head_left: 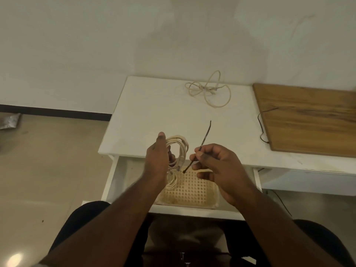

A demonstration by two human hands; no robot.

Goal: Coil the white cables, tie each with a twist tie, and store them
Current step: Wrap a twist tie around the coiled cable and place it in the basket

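Basket [192,191] contents perhaps cable, half-hidden

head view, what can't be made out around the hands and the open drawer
- Left hand fingers, head view: hidden behind its own back and the coiled white cable it holds.
- Cable in the basket, head view: covered by the left wrist; whether tied is unclear.
- Twist tie in the right hand: too thin and blurred for detail.
- Wooden board: cut off by the right edge.
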